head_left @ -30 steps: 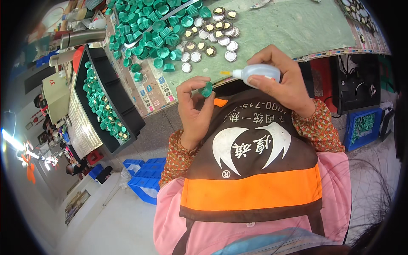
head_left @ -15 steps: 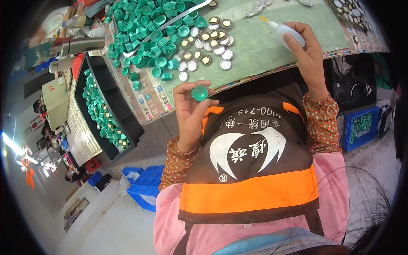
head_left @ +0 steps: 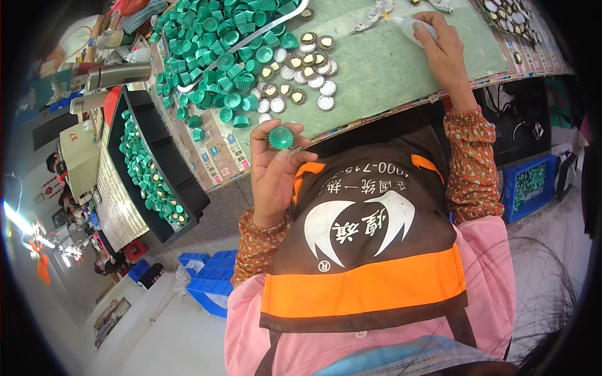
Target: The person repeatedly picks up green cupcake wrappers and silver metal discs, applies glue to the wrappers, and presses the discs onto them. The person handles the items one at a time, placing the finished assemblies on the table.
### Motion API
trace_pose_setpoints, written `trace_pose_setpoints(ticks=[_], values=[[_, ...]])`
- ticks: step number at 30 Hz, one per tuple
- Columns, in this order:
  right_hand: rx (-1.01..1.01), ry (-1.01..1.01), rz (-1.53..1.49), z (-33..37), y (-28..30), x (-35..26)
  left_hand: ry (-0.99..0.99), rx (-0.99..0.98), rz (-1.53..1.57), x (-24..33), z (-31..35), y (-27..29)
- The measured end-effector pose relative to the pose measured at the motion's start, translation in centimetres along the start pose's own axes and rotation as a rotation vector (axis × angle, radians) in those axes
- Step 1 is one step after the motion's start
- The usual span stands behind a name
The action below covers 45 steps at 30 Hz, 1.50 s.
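My left hand (head_left: pixel 271 172) pinches a small green fluted cup (head_left: pixel 281 137) between thumb and fingers, just off the table's front edge, its round hollow turned up toward me. Over the far right of the green work mat (head_left: pixel 370 81), my right hand (head_left: pixel 446 50) is closed round a white squeeze bottle (head_left: pixel 409 29) whose narrow tip points left. Whether the bottle touches the mat, I cannot tell. Between my hands and a bit farther off lie several crimped, silvery bottle caps (head_left: pixel 326 102), some with pale pieces in them.
A large heap of green cups (head_left: pixel 213 37) spreads over the table's left, partly in a clear-rimmed tray. To its left stands a black bin (head_left: pixel 169 156) of green cups. More caps fill a tray (head_left: pixel 511 19) at far right. Blue crates (head_left: pixel 216 276) sit on the floor.
My right hand has moved away from me with the squeeze bottle, toward the far side of the mat. My left hand, still holding the green cup, has shifted slightly left in view.
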State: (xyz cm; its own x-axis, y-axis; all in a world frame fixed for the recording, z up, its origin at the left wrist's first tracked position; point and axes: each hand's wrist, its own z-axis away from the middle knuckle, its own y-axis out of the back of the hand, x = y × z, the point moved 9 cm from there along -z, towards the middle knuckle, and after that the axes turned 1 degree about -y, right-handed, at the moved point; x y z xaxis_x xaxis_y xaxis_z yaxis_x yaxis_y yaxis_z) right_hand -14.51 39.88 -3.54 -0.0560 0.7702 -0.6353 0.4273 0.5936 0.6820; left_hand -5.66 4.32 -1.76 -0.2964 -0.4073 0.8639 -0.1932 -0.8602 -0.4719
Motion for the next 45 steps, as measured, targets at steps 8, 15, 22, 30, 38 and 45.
trace_pose_setpoints(ticks=[8,15,22,30,38,45], values=[[0.128,0.284,0.262,1.6,0.3,-9.5,0.021,0.022,0.001,-0.6,0.1,1.0],[-0.226,0.370,0.045,4.4,-6.5,-14.5,0.025,0.002,-0.031,-0.4,-0.3,0.1],[-0.195,0.570,0.057,3.7,-8.4,-14.8,0.056,0.046,-0.030,-1.2,0.1,1.1],[-0.261,0.662,0.137,3.1,-8.8,-15.3,0.094,0.054,-0.034,-1.7,0.1,1.3],[-0.488,0.695,0.351,3.3,-5.6,-14.4,0.212,0.035,0.090,-2.2,0.5,1.0],[-0.450,0.478,0.036,3.7,-4.1,-12.5,0.280,0.024,0.120,-3.0,0.4,0.0]])
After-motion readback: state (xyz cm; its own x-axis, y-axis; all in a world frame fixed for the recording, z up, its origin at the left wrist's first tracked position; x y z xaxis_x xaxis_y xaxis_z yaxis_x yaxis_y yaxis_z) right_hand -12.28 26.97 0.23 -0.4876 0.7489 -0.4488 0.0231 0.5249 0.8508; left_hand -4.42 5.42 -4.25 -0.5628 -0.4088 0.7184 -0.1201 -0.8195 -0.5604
